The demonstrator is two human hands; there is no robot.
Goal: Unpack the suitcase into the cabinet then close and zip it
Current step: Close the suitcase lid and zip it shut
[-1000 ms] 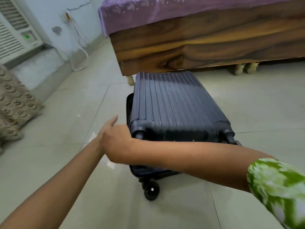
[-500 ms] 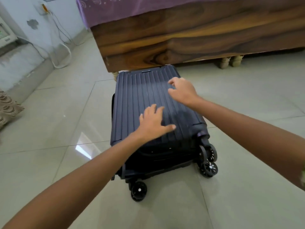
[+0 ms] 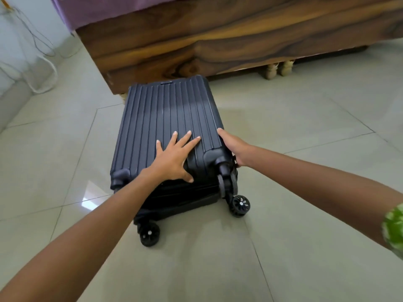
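Observation:
A dark blue ribbed hard-shell suitcase (image 3: 165,118) lies flat on the tiled floor, lid down, its black wheels (image 3: 239,204) toward me. A dark gap shows between lid and base at the near end. My left hand (image 3: 174,159) presses flat on the lid near the wheel end, fingers spread and straight. My right hand (image 3: 234,147) rests against the suitcase's right side edge by the upper wheel housing; its fingertips are hidden behind the shell. No cabinet is in view.
A wooden bed frame (image 3: 218,38) with a purple cover (image 3: 104,9) stands just beyond the suitcase's far end. White cables (image 3: 43,68) run along the wall at the left. Pale floor tiles (image 3: 305,127) surround the suitcase.
My left hand slid toward the right of the lid and pressed flat. My right hand dropped from above the lid to its right side edge. The view moved closer.

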